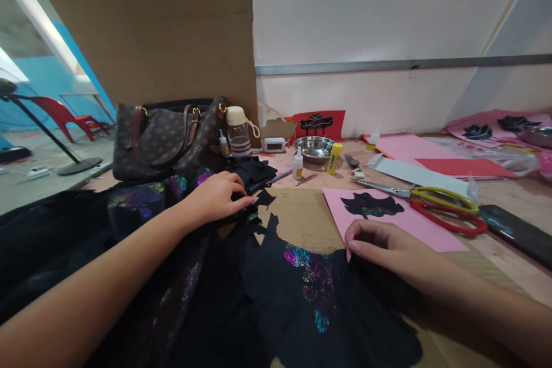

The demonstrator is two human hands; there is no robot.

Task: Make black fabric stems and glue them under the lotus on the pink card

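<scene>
Black fabric with shiny coloured sequin-like patches (319, 287) spreads over the near part of the work surface. Lying on its bunched left part, my left hand (222, 195) has bent fingers and thumb closed around a dark fold. A small black scrap (265, 199) is by that thumb. My right hand (379, 244) pinches a narrow pink paper piece (349, 247) at the fabric's cut edge. Just beyond it, a pink sheet (414, 224) carries a black roof-shaped cutout (371, 204). Scissors (440, 198) with yellow and red handles lie right of the cutout.
Cardboard (302, 215) lies under the fabric. Behind stand a handbag (168, 138), a bottle (238, 135), a metal bowl (315, 149), a glue bottle (298, 164) and a glue stick (334, 159). A dark phone-like object (517, 233) is at the right.
</scene>
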